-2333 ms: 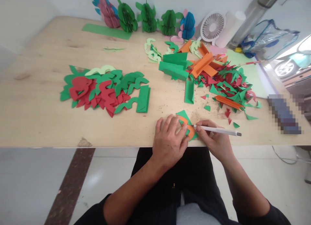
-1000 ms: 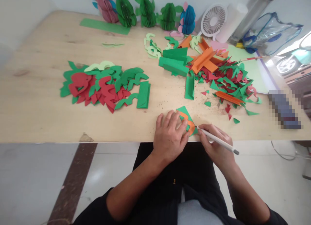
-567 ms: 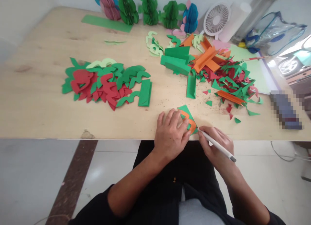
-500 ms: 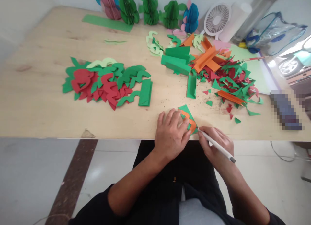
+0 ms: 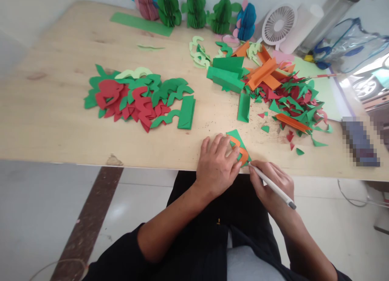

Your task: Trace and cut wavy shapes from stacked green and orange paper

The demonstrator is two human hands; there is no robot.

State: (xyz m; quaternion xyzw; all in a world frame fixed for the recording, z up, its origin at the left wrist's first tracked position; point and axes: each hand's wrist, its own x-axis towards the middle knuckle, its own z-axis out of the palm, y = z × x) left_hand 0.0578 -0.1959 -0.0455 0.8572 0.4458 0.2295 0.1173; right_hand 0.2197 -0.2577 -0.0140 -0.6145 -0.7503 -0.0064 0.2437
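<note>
My left hand [image 5: 215,163] lies flat at the table's front edge, fingers stretched out. It presses down a wavy orange paper cutout [image 5: 242,155], which rests on a piece of green paper [image 5: 236,134]; part of both is hidden under the fingers. In my right hand [image 5: 272,182] is a white pen [image 5: 275,188] with a dark end, pinched between the fingers. Its tip touches or nearly touches the green paper beside the orange cutout's lower right edge.
Red and green paper cutouts [image 5: 133,94] are heaped on the left. Folded green strips [image 5: 226,76], orange strips [image 5: 263,74] and paper scraps [image 5: 299,101] lie on the right. Behind stand honeycomb paper figures [image 5: 194,9] and a white fan [image 5: 278,25]. A blurred dark object [image 5: 361,141] lies far right.
The whole view has shifted slightly. My left hand keeps pressing the orange cutout, and the pen stays at its lower right edge with hardly any movement.
</note>
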